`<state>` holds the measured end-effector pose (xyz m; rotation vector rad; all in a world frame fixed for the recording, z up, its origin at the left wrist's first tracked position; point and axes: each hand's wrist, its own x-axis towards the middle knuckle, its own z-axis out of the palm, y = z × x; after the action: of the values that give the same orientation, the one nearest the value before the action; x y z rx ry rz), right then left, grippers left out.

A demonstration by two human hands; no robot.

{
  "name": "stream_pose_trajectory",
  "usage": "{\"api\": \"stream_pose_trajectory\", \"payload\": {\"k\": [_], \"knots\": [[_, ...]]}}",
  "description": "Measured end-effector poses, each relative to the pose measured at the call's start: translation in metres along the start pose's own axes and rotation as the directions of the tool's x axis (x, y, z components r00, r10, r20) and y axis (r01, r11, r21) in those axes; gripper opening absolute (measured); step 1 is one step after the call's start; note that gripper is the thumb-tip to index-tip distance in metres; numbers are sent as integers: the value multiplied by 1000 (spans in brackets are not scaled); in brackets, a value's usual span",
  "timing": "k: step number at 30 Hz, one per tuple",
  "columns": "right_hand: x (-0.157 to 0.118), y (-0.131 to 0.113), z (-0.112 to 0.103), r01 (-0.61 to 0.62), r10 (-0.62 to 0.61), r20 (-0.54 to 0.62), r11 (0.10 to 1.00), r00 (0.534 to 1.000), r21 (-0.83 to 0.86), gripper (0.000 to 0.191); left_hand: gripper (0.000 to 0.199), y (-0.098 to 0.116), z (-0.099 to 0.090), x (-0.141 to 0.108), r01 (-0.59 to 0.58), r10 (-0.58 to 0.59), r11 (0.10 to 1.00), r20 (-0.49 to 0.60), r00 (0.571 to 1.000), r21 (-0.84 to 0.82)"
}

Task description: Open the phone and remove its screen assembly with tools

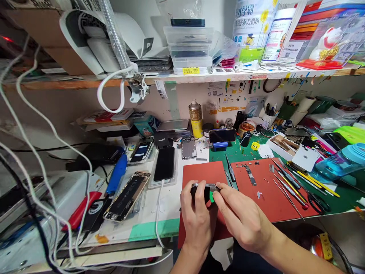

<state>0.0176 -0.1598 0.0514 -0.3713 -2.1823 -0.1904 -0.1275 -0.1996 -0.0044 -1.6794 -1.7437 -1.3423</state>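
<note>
My left hand (196, 213) is wrapped round a dark phone (209, 186), which is tipped up so that mostly its thin metal edge faces me. My right hand (242, 219) has its thumb and fingers closed on the phone's right end. A small bright green piece (211, 196) shows at the phone between the two hands; I cannot make out what it is. Below the hands lies a red mat (203, 171). To its right, a second red mat (238, 190) bears a phone logic board (251, 174) and small metal parts.
Tweezers (288, 192), scissors (316, 203) and screwdrivers lie on the right. On the left are a black phone (164, 163) with a white cable and an opened phone (127, 196). A blue bottle (339, 161) stands far right; a loaded shelf (216, 78) overhangs the bench.
</note>
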Motion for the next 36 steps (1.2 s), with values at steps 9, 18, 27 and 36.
{"api": "stream_pose_trajectory", "payload": {"k": [9,18,27,36], "knots": [[20,31,-25,-321,228,300,893,926,314,25,56,0,-1,-1,-8,8,1000,19,1000,-22],[51,47,-39,-406,199,480,832,855,379,25,56,-4,-14,-1,-100,105,991,54,993,-93],[59,48,-39,-531,241,582,747,777,399,25,46,-4,-34,11,-152,163,985,144,976,-83],[-12,-21,19,-632,774,-77,566,629,529,13,33,-25,-46,22,-65,72,996,118,990,-62]]}}
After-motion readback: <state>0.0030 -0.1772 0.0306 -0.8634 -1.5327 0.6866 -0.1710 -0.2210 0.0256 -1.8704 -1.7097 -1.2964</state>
